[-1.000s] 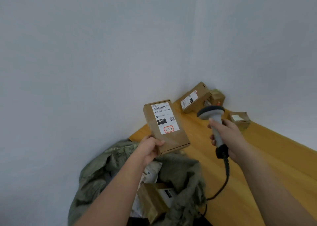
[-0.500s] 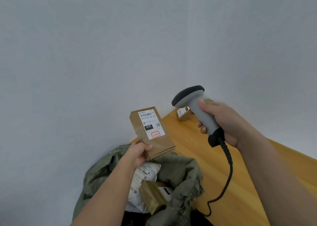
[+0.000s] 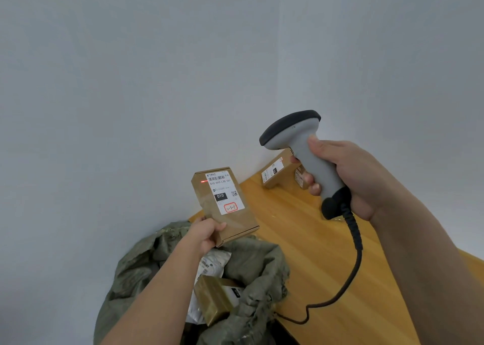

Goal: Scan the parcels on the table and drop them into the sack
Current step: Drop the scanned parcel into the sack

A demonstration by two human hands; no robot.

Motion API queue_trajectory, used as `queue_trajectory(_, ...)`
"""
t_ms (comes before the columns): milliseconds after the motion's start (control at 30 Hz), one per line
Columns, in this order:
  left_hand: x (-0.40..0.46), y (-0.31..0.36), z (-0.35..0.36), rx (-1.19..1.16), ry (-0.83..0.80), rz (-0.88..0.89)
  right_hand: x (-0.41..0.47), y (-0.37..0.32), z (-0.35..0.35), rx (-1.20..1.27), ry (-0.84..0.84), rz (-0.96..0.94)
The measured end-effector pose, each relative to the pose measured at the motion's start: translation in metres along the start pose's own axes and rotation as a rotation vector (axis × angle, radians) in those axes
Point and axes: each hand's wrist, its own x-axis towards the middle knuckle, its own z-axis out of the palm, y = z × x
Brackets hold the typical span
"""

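My left hand point(image 3: 207, 233) grips the lower corner of a flat brown cardboard parcel point(image 3: 222, 219) with a white shipping label, held up over the sack. A red scan line falls on the parcel's upper left, beside the barcode. My right hand point(image 3: 348, 177) holds a grey barcode scanner point(image 3: 301, 145) by its handle, its head turned toward the parcel. The olive green sack point(image 3: 251, 266) stands open below, with a brown box point(image 3: 217, 297) and a white mailer point(image 3: 213, 265) inside it.
A wooden table point(image 3: 327, 261) runs from the wall corner to the lower right. More brown parcels point(image 3: 275, 173) sit at its far end, partly hidden by the scanner. The scanner's black cable point(image 3: 353, 263) hangs down onto the table. Grey walls close in behind and to the left.
My right hand has raised the scanner higher and turned it at the parcel. The red scan line now shows on the parcel. The parcel stays in my left hand above the sack.
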Motion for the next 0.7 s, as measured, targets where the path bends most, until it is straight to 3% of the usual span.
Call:
queue_trajectory(467, -0.017, -0.009, 0.0, 0.047, 0.051, -0.022, 0.014, 0.016, -0.018, 0.081, -0.042, 0.037)
queue_trajectory(700, -0.044, 0.002, -0.04, 0.158, 0.145, -0.082, 0.043, 0.068, -0.011, -0.014, 0.034, 0.235)
